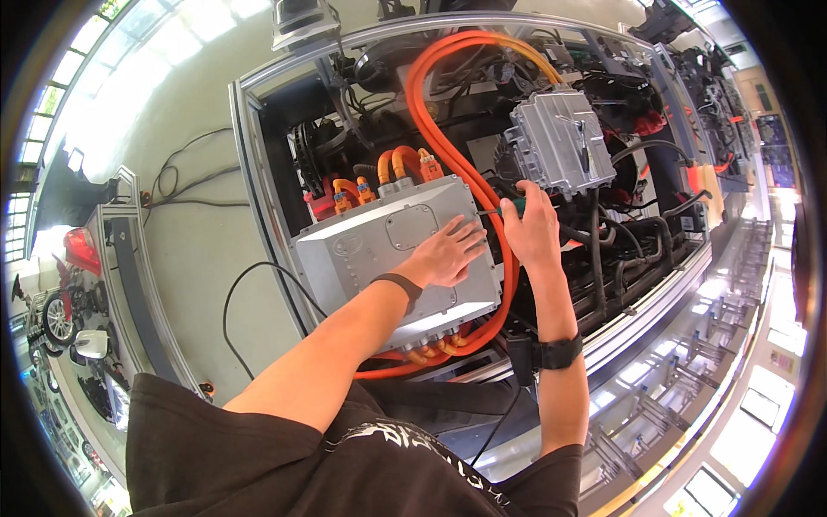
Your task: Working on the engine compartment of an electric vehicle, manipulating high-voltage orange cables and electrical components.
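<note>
My left hand [448, 252] lies flat on top of a large silver metal housing [357, 267], fingers spread toward its right side. In my right hand [532, 231] is a screwdriver [510, 208] with a dark green handle, my fingers closed round it. Its thin shaft points left at the housing's right edge, over the orange cables; whether the tip touches a screw is too small to tell. Orange cable connectors [431, 165] line the housing's far edge, and more orange cable ends come out along its near edge.
Thick orange cables [422, 95] loop past the housing's right side. Beyond them sits a smaller finned silver unit [564, 142] with tools lying on it. Black hoses [596, 258] fill the right of the aluminium frame [246, 155]. A black cable [227, 314] hangs at the left.
</note>
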Action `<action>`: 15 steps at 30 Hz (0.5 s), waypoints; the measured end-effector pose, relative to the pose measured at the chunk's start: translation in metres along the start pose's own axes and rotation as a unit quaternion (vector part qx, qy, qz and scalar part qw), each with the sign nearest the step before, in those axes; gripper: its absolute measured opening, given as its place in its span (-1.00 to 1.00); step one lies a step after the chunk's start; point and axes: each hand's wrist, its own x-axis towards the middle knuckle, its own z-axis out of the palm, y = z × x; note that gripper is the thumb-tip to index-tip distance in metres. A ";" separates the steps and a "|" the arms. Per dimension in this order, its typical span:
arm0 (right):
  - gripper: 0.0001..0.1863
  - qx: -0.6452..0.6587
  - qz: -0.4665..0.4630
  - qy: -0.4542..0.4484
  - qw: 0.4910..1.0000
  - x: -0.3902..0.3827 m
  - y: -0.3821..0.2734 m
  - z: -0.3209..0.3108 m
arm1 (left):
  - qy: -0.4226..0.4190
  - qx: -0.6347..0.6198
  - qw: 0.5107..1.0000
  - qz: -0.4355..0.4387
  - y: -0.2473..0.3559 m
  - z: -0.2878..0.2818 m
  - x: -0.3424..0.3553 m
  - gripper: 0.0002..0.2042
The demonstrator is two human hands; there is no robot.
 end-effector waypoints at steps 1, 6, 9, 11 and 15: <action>-0.64 0.000 0.001 0.000 1.000 0.002 0.001 0.001 | -0.002 -0.001 1.000 -0.002 0.000 0.000 0.000 -0.48; -0.66 -0.052 0.047 -0.032 0.997 0.005 -0.001 -0.001 | -0.011 0.002 1.000 -0.002 0.000 0.000 0.001 -0.48; -0.68 -0.163 0.099 -0.089 0.978 0.007 -0.022 -0.010 | -0.016 0.008 1.000 -0.004 -0.001 -0.002 -0.001 -0.49; -0.68 -0.196 0.105 -0.095 0.970 0.008 -0.022 -0.011 | -0.013 0.006 1.000 -0.002 -0.001 -0.002 -0.001 -0.49; -0.69 -0.194 0.077 -0.087 0.974 0.006 -0.014 -0.009 | -0.014 0.010 1.000 -0.002 0.000 0.000 0.000 -0.48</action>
